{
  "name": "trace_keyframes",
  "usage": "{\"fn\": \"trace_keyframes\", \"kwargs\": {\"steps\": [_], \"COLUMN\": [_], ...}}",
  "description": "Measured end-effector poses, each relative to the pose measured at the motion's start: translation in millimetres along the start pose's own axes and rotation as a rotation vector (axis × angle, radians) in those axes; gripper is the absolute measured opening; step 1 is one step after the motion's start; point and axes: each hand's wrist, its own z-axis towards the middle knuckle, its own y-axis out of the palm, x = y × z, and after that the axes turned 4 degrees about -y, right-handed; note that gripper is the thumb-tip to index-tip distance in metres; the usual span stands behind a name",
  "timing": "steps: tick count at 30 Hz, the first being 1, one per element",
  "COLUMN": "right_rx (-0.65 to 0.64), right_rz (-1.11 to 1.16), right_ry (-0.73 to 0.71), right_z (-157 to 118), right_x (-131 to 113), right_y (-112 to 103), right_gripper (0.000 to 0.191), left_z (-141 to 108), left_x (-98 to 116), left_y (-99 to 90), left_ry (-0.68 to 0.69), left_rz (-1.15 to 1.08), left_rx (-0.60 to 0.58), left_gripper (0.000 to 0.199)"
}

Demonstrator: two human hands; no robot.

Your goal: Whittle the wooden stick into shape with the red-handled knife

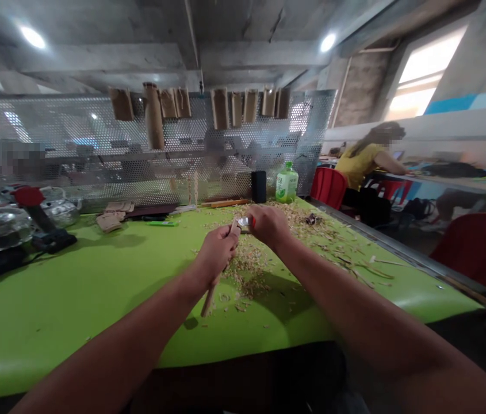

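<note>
My left hand (pixel 219 253) is closed around a slim wooden stick (pixel 208 302), whose lower end slants down toward the table's near edge. The fist of my right hand (pixel 271 225) grips a knife with a red handle (pixel 253 221). Its short shiny blade (pixel 243 221) meets the stick's upper end, just above my left fingers. Under both hands, pale wood shavings (pixel 247 279) are scattered over the green tabletop (pixel 117 299). Most of the knife's handle is hidden inside my right fist.
A green bottle (pixel 286 183) and a black box (pixel 259 187) stand at the back. Left are a red-topped power tool (pixel 38 215), a bright green cutter (pixel 161 223) and wood pieces (pixel 113 217). Behind rises a perforated metal panel (pixel 199 132). A person in yellow (pixel 357 164) sits right.
</note>
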Motion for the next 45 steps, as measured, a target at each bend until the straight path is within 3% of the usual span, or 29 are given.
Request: {"fn": "trace_keyframes", "kwargs": {"steps": [4,6,8,10,11,13,16,20,23,25,29,45], "right_rx": [-0.034,-0.053,-0.102,-0.192,-0.181,-0.099,-0.03,0.045,0.033,0.041,0.077,0.032], "right_rz": [0.011,0.042,0.076,0.103,0.099,0.076,0.184,0.323,0.38,0.401,0.439,0.466], "right_ry": [0.045,0.087,0.27,0.639,0.751,0.789,0.664,0.281,0.034,-0.04,-0.07,-0.082], "right_z": [5,10,13,12,10,7,7,10,4,-2,-8,-8], "right_x": [-7,1,26,63,81,105,93,32,4,-1,-3,-9], "right_y": [5,8,8,8,9,11,20,29,26,23,15,10], "right_gripper": [0.03,0.031,0.033,0.036,0.038,0.039,0.035,0.03,0.028,0.028,0.028,0.027], "left_z": [5,2,-4,-11,-13,-14,-8,2,9,12,13,5], "left_x": [7,7,4,0,-1,-1,3,4,-3,-7,-10,-5], "left_y": [0.1,0.5,1.7,3.0,3.3,2.4,-2.9,-12.9,-19.3,-21.7,-22.0,-18.2], "left_ry": [-0.078,-0.106,-0.14,-0.177,-0.183,-0.154,-0.079,-0.009,0.142,0.257,0.375,0.387], "left_rz": [-0.033,-0.038,-0.021,0.007,0.014,0.005,-0.022,-0.015,0.081,0.17,0.282,0.309], "left_rx": [-0.011,0.001,-0.023,-0.084,-0.11,-0.088,0.0,0.052,0.068,0.061,0.036,0.033], "left_gripper": [0.017,0.017,0.017,0.017,0.018,0.018,0.016,0.016,0.019,0.021,0.023,0.022]}}
